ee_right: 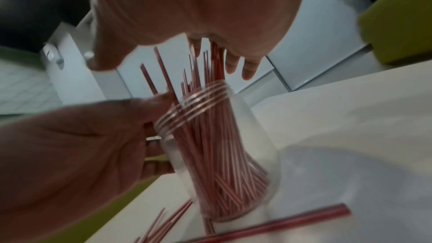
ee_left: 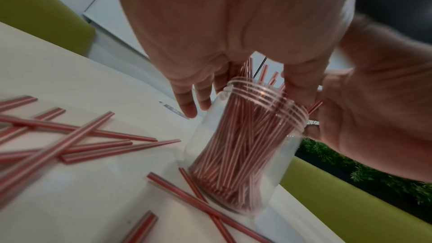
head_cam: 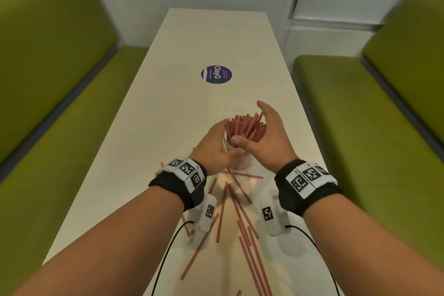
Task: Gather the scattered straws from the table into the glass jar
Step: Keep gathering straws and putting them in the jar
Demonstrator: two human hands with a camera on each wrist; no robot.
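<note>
Standing on the table (head_cam: 168, 108), the jar (ee_left: 236, 158) is packed with red and white straws (head_cam: 245, 125) that stick up past its rim. It looks like clear glass, so it is probably hard, smooth and a bit slippery, and it could break if it tips and falls. The best place to take hold of it is round the side, just under the ridged neck.

The straws look very light and thin. They bend or squash if pinched too hard, and they roll away easily. A loose straw (head_cam: 222, 211) is best picked up near its middle, or a few can be scooped together into a bunch.

The left hand (head_cam: 213, 149) is beside the jar, on the side away from the right hand. Its fingers (ee_left: 187, 106) are spread and fairly straight, reaching down past the rim. Its thumb is at the neck, and I cannot tell if it presses on the glass.

The right hand (head_cam: 266, 137) is on the other side of the jar. Its fingers (ee_right: 247, 71) are straight and a little apart, touching the tall straw tops. Its thumb lies against the straws near the rim. It seems to be patting the bunch in, not gripping it.

Many more straws lie flat on the table, on the near side of the jar, crossing each other. One lies right against the jar's bottom.
</note>
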